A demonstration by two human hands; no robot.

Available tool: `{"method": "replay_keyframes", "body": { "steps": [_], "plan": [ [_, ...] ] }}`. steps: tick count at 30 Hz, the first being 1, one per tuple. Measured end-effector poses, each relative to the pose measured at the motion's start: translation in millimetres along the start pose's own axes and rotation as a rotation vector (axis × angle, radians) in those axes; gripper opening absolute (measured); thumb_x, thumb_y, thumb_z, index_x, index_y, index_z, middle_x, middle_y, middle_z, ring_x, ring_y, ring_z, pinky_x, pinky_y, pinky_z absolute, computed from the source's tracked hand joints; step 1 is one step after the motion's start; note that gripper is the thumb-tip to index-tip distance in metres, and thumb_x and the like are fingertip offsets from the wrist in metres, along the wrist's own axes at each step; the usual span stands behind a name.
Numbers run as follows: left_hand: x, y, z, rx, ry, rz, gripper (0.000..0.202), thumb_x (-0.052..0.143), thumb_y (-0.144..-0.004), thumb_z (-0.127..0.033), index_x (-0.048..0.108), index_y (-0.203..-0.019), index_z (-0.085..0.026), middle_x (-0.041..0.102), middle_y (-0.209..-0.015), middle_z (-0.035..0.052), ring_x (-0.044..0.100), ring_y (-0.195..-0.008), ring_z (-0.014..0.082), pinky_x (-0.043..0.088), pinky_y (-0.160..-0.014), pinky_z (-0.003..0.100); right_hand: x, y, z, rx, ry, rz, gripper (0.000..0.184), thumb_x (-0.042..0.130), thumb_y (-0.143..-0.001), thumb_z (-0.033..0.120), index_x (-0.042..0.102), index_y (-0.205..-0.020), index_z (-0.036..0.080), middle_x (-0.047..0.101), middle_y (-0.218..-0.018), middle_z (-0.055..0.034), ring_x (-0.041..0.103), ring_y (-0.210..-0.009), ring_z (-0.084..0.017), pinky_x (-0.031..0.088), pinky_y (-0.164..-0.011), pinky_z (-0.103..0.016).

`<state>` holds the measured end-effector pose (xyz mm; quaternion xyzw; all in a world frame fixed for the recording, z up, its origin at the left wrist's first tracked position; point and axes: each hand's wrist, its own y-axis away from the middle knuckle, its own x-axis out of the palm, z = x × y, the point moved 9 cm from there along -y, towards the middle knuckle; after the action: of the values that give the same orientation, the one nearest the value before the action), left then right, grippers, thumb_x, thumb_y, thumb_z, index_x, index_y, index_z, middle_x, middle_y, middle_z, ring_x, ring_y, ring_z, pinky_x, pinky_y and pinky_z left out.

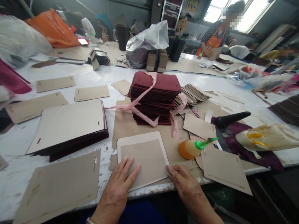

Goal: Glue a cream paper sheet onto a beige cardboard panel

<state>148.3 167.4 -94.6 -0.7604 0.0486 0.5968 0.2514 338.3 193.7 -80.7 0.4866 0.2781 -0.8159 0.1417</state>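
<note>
Both hands are flat on a rounded-corner card panel lying at the near edge of the white table: the left hand is spread open, palm down, fingers pressing on the panel's near-left part, gripping nothing, and the right hand is open too, fingertips touching the panel's near-right corner. The panel lies flat, its long axis running away from the hands and tilted slightly left; it's matte brown board in the middle with a paler pinkish border folded around it. Just past the right hand's fingers lies an orange glue bottle on its side, green nozzle pointing right, away from the panel. Straight beyond the hands is a stack of maroon panels tied loosely with pale pink ribbon. Beyond the left hand is another pile of boards, pale face up with dark edges, and a bare cardboard sheet lies just left of that hand. I can't see any readable writing.
</note>
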Motion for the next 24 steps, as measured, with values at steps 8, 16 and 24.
{"method": "replay_keyframes", "body": {
  "steps": [8, 16, 24],
  "plan": [
    [-9.1, -4.9, -5.2, 0.015, -0.014, -0.031, 0.067, 0.024, -0.074, 0.011, 0.045, -0.129, -0.021, 0.045, -0.134, 0.0111, 0.033, -0.13, 0.0242, 0.045, -0.096, 0.045, -2.2, 2.2, 5.0, -0.024, 0.044, -0.02, 0.032, 0.047, -0.088, 0.008, 0.053, -0.12, 0.014, 0.061, -0.09, -0.0095, 0.059, -0.083, -0.017, 0.053, -0.072, -0.027],
    [-8.5, -5.0, -5.7, 0.003, 0.003, -0.006, 0.068, 0.024, -0.072, 0.012, 0.046, -0.128, -0.019, 0.044, -0.135, 0.0125, 0.031, -0.131, 0.0247, 0.044, -0.097, 0.047, -3.3, 1.8, 9.0, -0.015, 0.069, -0.008, 0.034, 0.042, -0.089, 0.008, 0.053, -0.12, 0.013, 0.062, -0.091, -0.0104, 0.059, -0.084, -0.018, 0.054, -0.073, -0.03],
    [-11.3, -7.7, -6.1, 0.002, -0.019, -0.006, 0.065, 0.025, -0.073, 0.011, 0.05, -0.125, -0.019, 0.047, -0.132, 0.0128, 0.036, -0.127, 0.0263, 0.045, -0.095, 0.046, 0.0, 5.3, 6.2, -0.013, 0.085, -0.014, 0.035, 0.043, -0.089, 0.008, 0.053, -0.122, 0.015, 0.062, -0.092, -0.0097, 0.06, -0.085, -0.018, 0.054, -0.073, -0.029]
  ]
}}
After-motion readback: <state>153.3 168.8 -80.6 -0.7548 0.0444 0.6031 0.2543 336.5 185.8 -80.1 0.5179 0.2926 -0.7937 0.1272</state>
